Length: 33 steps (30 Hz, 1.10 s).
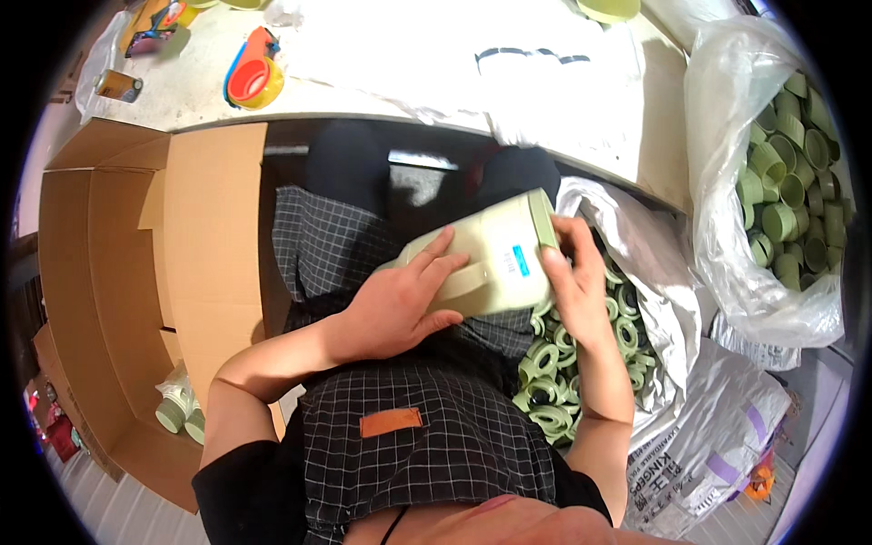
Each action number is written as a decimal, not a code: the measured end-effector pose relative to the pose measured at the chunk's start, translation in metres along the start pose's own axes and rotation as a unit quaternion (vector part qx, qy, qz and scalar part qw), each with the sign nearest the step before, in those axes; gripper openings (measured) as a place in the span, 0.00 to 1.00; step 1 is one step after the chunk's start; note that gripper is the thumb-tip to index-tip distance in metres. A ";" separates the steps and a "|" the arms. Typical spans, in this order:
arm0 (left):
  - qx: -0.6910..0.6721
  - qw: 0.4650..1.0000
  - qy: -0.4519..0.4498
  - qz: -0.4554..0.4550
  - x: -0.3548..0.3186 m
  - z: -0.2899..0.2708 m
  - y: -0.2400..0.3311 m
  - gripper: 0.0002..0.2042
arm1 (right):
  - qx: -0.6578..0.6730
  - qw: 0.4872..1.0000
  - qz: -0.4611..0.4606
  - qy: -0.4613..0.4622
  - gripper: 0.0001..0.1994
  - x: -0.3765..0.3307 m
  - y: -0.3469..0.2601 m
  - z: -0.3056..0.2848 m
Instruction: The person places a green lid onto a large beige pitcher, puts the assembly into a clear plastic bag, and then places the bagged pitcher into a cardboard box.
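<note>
A pale green plastic container [495, 259] is tilted over my lap, with a darker green rim at its right end and a small blue-and-white label on its side. My left hand [400, 295] holds its left part, fingers across the upper face and thumb along the lower side. At the rimmed end, my right hand [574, 277] grips the edge, thumb in front and fingers partly hidden behind. Just below my right hand, an open white sack [668, 313] holds many green curved plastic parts [545, 359].
An open cardboard box [213, 227] stands at my left, with bagged green pieces [173, 409] inside. Ahead, the white table [381, 64] bears a red tape dispenser [254, 80] and a can [118, 86]. A clear bag [718, 163] of green rings stands far right, above a silver sack [708, 436].
</note>
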<state>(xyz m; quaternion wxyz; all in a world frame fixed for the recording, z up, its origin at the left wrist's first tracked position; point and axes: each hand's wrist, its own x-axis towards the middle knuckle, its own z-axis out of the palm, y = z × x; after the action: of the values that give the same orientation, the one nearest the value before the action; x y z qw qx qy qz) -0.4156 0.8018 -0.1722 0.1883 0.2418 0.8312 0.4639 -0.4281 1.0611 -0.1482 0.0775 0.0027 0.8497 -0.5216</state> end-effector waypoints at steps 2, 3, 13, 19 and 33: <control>-0.029 0.996 0.010 0.086 0.010 -0.031 0.002 0.20 | 0.166 0.983 0.045 -0.067 0.25 0.001 0.024 -0.017; -0.030 0.982 0.027 0.183 0.018 -0.049 0.014 0.18 | 0.058 0.998 -0.032 -0.021 0.28 0.008 0.030 -0.018; 0.224 0.945 0.237 0.035 0.252 -0.108 -0.150 0.08 | -0.042 0.991 -0.109 -0.062 0.36 0.043 0.026 -0.016; 0.142 0.967 0.212 0.023 0.265 -0.108 -0.166 0.13 | 0.194 0.976 -0.084 -0.054 0.25 0.080 0.039 -0.019; -0.372 0.927 0.034 -0.005 0.196 -0.021 -0.017 0.03 | 0.162 0.976 -0.073 0.125 0.03 0.117 0.049 0.011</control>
<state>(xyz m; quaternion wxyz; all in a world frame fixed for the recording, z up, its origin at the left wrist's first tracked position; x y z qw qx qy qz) -0.5904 0.8931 -0.1938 0.2388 0.1341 0.6059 0.7469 -0.5378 1.0645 -0.2126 -0.0695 0.0186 0.7546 -0.6523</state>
